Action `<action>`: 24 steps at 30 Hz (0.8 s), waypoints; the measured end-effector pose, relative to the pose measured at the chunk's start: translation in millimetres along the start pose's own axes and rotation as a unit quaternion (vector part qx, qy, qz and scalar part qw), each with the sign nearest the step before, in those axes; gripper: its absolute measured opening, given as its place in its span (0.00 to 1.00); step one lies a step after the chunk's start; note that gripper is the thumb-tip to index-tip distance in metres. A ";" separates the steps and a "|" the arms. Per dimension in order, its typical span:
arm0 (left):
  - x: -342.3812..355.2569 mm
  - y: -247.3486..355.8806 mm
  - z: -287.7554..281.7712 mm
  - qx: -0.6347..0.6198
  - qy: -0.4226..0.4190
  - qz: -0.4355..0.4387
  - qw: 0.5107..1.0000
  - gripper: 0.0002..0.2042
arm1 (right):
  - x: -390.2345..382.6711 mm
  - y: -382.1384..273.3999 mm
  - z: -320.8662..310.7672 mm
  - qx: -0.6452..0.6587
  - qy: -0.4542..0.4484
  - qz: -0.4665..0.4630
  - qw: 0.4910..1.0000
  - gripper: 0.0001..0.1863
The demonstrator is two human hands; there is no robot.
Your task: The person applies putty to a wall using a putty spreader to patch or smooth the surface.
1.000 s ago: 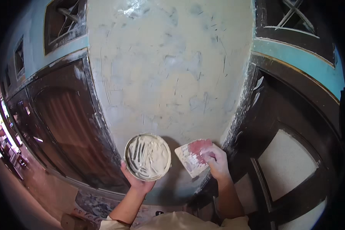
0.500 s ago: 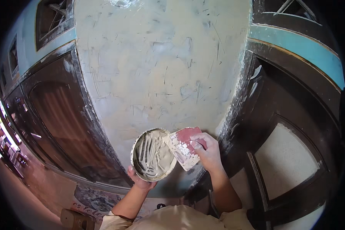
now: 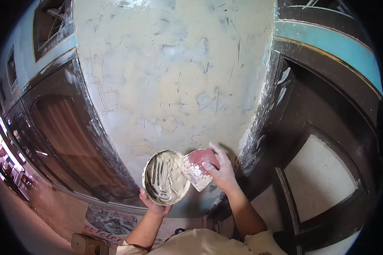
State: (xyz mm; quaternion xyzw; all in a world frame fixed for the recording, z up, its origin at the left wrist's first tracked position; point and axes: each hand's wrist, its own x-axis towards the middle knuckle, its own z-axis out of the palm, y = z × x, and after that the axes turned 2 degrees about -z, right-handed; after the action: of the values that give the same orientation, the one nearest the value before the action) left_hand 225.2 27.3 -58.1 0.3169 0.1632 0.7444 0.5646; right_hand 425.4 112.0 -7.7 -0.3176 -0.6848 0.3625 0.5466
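Observation:
My left hand point(image 3: 156, 206) grips a round tub point(image 3: 145, 180) from below, tilted so its mouth faces me. Inside lies grey-beige putty point(image 3: 168, 176), scored with several dark parallel grooves. In my right hand point(image 3: 222, 171), dusted white, is a flat red putty spreader point(image 3: 201, 160), pinched between thumb and fingers. White and beige putty crusts its lower face. The spreader's left edge is at the tub's right rim; I cannot tell whether they touch. Behind both stands a wall point(image 3: 170, 97) coated in patchy beige and pale grey putty with dark scratches.
A dark wooden door point(image 3: 59, 123) with a putty-smeared frame flanks the wall on the left. To the right is a dark frame and a panelled door point(image 3: 323, 178). A printed mat point(image 3: 108, 221) and a brown plastic piece point(image 3: 87, 244) are low on the left.
Both hands, with the tub and spreader, have shifted slightly left and down in the picture. The right hand's forefinger has lifted and straightened along the spreader's far edge. The view has also shifted slightly.

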 end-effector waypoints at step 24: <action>10.6 66.9 -24.0 -0.062 0.018 -0.029 0.997 0.42 | 141.4 -56.1 -48.9 -0.399 0.279 -0.157 0.859 0.19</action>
State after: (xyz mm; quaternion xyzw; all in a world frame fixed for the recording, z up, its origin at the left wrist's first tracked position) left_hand 158.4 19.4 -32.8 0.2628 0.1357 0.7421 0.6015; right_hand 442.7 206.8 119.8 -0.4845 -0.6302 -0.1363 0.5912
